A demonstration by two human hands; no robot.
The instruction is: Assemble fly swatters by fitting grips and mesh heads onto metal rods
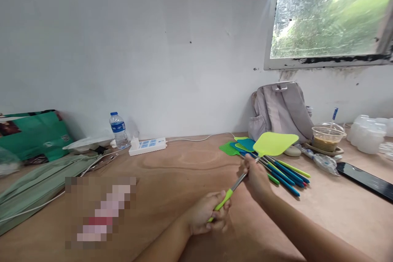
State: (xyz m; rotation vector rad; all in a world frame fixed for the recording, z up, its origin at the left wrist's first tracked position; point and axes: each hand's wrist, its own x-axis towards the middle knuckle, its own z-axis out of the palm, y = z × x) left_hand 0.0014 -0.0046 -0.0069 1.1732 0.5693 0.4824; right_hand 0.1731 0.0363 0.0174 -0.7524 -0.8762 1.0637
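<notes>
I hold a fly swatter with a lime-green paddle [274, 143] above the wooden table. My left hand [205, 213] is closed round its lime-green handle [223, 200]. My right hand [256, 177] pinches the thin metal rod just below the paddle. Behind the paddle lies a pile of several more swatters [284, 172] with green and blue heads and handles, flat on the table.
A grey backpack [281, 108] leans on the wall. A plastic cup with a straw [327, 137], a dark phone [365, 179], clear lidded tubs [367, 133], a water bottle [118, 129], a white power strip [148, 146] and green bags [33, 135] surround the table [172, 172].
</notes>
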